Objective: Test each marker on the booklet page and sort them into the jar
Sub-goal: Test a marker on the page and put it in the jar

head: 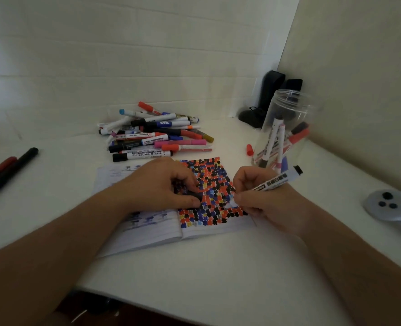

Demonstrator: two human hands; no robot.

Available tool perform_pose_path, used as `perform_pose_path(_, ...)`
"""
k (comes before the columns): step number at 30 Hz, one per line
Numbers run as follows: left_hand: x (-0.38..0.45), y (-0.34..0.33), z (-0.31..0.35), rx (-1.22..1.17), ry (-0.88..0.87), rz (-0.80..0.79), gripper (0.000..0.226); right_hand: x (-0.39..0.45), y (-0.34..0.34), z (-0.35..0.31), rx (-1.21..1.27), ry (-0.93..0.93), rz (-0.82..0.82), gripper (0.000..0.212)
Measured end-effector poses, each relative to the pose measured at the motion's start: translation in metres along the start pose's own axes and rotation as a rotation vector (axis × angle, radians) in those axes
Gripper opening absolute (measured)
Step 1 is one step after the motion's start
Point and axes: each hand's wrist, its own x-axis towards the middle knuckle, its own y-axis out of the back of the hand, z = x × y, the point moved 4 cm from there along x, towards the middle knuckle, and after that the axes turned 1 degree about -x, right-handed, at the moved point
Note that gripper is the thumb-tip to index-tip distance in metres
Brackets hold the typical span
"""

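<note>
A white desk sits in a corner of pale walls. The open booklet lies at its middle, the right page packed with coloured marks. The left hand curls around a dark cap, largely hidden. The right hand grips a marker, tip on the page. The jar stands just behind, markers inside; a marker pile lies beyond the booklet.

A grey controller is seen on the table at the right. Two dark upright cases are placed in the far corner.
</note>
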Motion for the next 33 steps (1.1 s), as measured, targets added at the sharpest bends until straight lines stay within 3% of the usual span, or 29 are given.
perform_pose_path(9,-0.0061,-0.0049,0.0011,0.004,0.03,-0.056,0.044,-0.0059,0.0049,0.0011,-0.286,-0.047,0.292,0.032)
perform_pose_path(33,-0.0063,-0.0048,0.0007,-0.013,0.04,-0.059,0.031,-0.0054,-0.0007,0.0027,-0.34,-0.079,0.288,0.029)
